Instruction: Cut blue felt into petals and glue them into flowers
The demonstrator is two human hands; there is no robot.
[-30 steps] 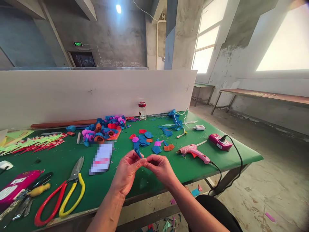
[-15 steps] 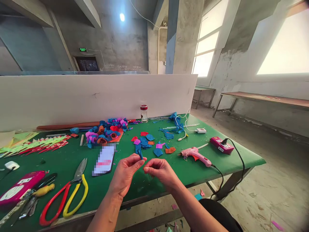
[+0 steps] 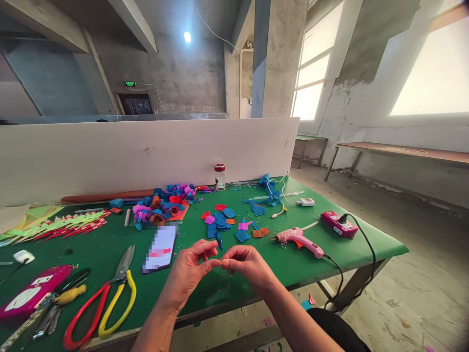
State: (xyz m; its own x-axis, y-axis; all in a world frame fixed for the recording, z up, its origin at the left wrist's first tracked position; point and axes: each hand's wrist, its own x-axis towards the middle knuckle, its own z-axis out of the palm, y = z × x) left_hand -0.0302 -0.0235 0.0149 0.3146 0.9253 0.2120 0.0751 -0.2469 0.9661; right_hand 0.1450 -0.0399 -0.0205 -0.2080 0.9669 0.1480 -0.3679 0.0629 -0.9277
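Both hands meet above the near edge of the green table (image 3: 110,244). My left hand (image 3: 190,274) pinches a small rolled blue felt piece (image 3: 219,240) that sticks up between thumb and fingers. My right hand (image 3: 245,266) has its fingers curled, with the fingertips pinched against the base of the same blue piece. Just beyond the hands lie several loose felt petals (image 3: 223,219) in blue, red, pink and orange.
A pink glue gun (image 3: 298,239) lies to the right, its cord running to a pink power strip (image 3: 339,225). Red-and-yellow shears (image 3: 104,298) and a phone (image 3: 161,248) lie to the left. A heap of felt flowers (image 3: 164,205), a small jar (image 3: 220,176) and a white board (image 3: 146,151) stand behind.
The view has tilted slightly, shifting the table lower in frame. My hands have stayed together on the blue piece, the fingers working round it a little.
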